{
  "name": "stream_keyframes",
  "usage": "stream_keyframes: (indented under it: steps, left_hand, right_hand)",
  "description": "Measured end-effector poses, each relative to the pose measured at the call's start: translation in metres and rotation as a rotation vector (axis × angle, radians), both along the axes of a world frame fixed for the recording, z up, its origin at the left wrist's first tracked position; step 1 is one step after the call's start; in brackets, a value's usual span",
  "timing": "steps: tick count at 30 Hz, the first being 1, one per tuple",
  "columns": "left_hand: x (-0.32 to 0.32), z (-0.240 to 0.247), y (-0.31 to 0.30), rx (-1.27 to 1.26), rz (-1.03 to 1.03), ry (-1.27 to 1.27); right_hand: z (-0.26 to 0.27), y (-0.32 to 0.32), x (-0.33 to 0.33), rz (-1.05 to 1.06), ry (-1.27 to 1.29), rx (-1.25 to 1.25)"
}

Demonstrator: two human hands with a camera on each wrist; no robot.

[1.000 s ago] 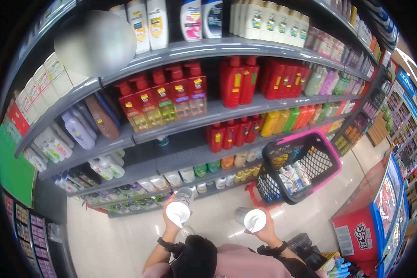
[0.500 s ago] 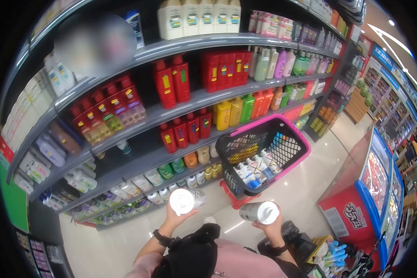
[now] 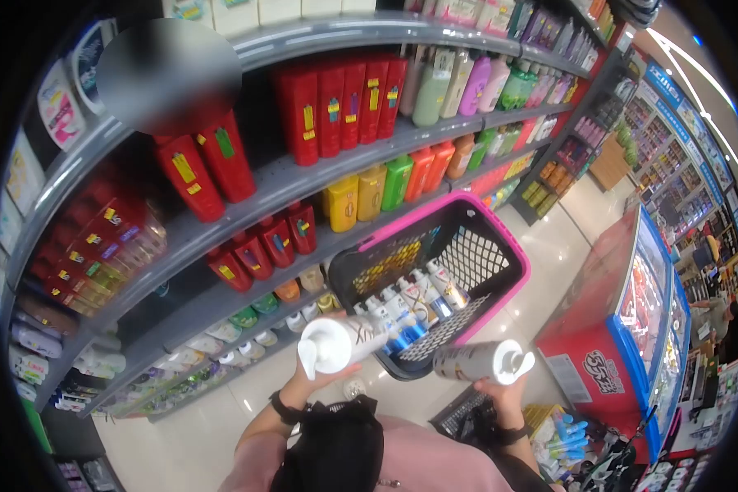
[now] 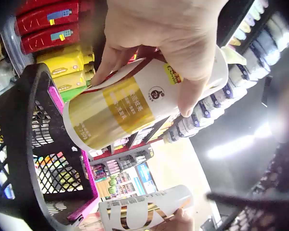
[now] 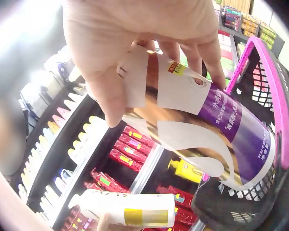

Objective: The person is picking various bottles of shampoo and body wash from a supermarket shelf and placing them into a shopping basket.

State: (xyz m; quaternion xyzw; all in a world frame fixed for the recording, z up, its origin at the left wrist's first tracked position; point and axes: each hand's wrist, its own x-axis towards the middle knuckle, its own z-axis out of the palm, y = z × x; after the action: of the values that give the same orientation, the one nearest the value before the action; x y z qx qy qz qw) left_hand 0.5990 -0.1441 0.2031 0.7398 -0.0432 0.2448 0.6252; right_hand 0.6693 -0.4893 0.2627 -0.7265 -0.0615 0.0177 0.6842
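My left hand (image 3: 310,382) grips a white pump bottle (image 3: 336,344) tilted at the basket's near left side; in the left wrist view its label (image 4: 130,108) is gold. In my right hand (image 3: 500,398) is a second white pump bottle (image 3: 476,362), near the basket's front corner, with a purple and gold label (image 5: 245,134) in the right wrist view. Fingers and thumb wrap round both bottles. The black basket (image 3: 488,271) with a pink rim (image 3: 512,238) holds several white pump bottles (image 3: 418,303), some with blue lower parts, lying slanted together.
Shelves (image 3: 303,184) of red, yellow and green bottles curve along the left and behind the basket. A red and blue freezer (image 3: 599,336) stands at the right. Near the lower right lies a box of blue-and-white items (image 3: 562,435). Tiled floor (image 3: 541,262) shows beside the basket.
The head view has shifted, bringing the basket leftward and closer to the hands. The left-hand bottle has tilted and moved against the basket's near side; both bottles remain gripped.
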Motion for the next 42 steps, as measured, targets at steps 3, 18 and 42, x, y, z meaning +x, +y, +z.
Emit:
stream_keyframes:
  steps: [3,18,42]
  left_hand:
    - [0.027,0.013,-0.006,0.018,-0.011,0.004]
    - [0.075,-0.006,-0.07,-0.463,0.161,0.291]
    - [0.279,-0.226,-0.18,-0.58,0.408,1.32]
  right_hand:
    - [-0.006,-0.001,0.026,-0.03,-0.02,0.036]
    - [-0.06,0.002,0.194,0.208,0.124,-0.082]
    - [-0.282,0.072,0.39,0.972,0.522,-1.022]
